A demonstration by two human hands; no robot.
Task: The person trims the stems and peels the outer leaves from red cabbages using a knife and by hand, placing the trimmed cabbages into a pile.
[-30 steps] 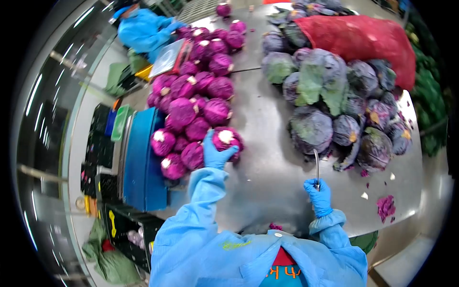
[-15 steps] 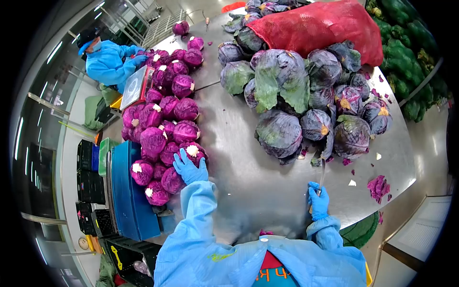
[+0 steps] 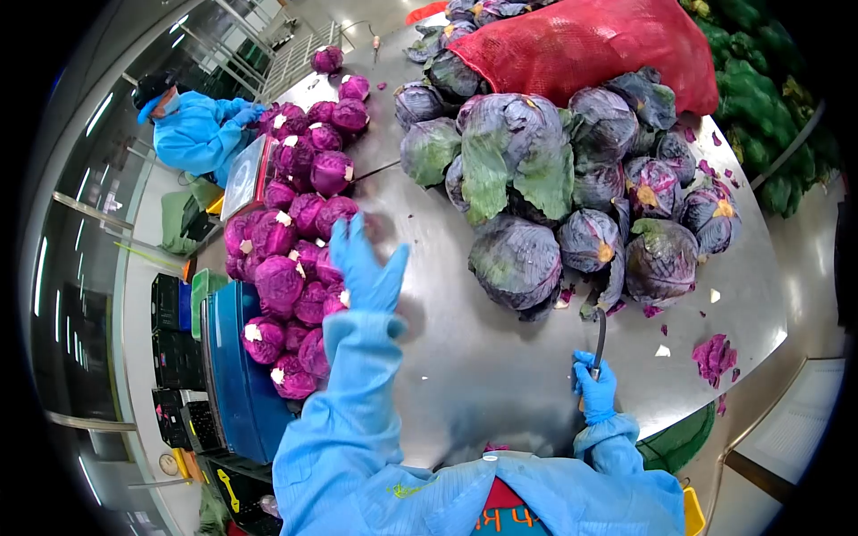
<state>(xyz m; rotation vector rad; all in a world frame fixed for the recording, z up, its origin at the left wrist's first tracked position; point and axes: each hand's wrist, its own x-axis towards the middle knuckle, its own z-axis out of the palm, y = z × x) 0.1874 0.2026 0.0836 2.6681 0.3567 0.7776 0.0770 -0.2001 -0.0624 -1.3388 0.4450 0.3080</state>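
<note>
My left hand, in a blue glove, hovers with fingers spread beside a heap of trimmed purple cabbages on the left of the table. It covers part of a cabbage there, and I cannot tell whether it touches it. In my right hand is a knife, its dark curved blade pointing away from me. Just beyond the blade lie untrimmed red cabbages with loose green-purple outer leaves.
A red mesh sack lies across the far cabbages. Leaf scraps dot the steel table at right. A co-worker in blue stands far left near a scale. Blue crates stand at left; green sacks at far right.
My left hand has lifted off the cabbage it rested on and moved slightly away from me, fingers still spread. The knife has turned in my right hand, which stays almost in place.
</note>
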